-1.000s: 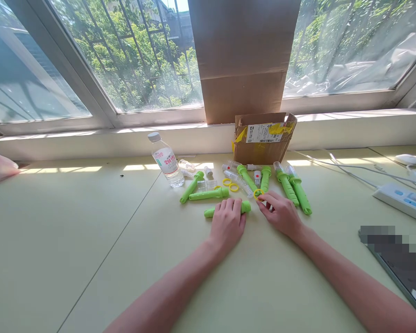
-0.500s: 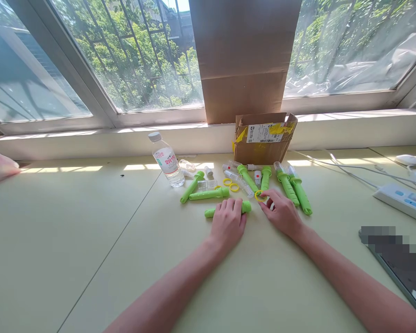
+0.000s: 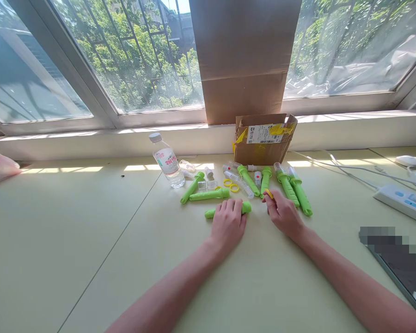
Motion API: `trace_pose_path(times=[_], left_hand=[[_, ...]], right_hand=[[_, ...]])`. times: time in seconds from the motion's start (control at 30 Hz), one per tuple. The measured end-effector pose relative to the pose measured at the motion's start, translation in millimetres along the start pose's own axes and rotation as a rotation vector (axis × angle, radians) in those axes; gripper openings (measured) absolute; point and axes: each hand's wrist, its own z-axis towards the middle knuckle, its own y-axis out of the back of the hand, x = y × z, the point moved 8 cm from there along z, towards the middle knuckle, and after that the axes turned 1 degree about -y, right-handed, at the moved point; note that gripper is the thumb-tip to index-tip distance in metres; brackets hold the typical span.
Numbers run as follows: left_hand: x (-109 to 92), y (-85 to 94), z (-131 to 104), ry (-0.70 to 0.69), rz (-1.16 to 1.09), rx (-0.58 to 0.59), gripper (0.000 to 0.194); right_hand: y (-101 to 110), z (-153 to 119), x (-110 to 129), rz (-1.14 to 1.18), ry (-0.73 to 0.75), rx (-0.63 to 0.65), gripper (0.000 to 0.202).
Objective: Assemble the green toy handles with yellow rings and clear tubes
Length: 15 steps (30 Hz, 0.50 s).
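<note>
My left hand (image 3: 229, 219) is wrapped over a green plastic handle (image 3: 246, 207) lying on the table; its threaded end sticks out to the right. Between the fingertips of my right hand (image 3: 283, 213) is a yellow ring (image 3: 269, 194), tilted nearly edge-on. Two more yellow rings (image 3: 234, 188) lie beyond my hands, beside a clear plastic tube (image 3: 243, 186). Several loose green handles are spread around, one of them (image 3: 265, 180) just past my right fingertips. To the right rest two green handles (image 3: 300, 192) with clear tubes on their far ends.
A water bottle (image 3: 168, 162) stands at the back left of the parts. Behind them is an open cardboard box (image 3: 261, 150) against the sill. On the right are a white power strip (image 3: 402, 201) with cables and a phone (image 3: 395, 263).
My right hand has lifted the yellow ring and drawn it slightly to the right, turning it from flat to nearly edge-on. The left hand stays on the green handle.
</note>
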Motion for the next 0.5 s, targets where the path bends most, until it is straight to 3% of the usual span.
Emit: trace_pose_path(times=[0.5], left_hand=[[-3.3, -0.1, 0.1, -0.051, -0.042, 0.001, 0.025]], right_hand=[[-4.4, -0.6, 8.0, 0.024, 0.097, 0.055, 0.023]])
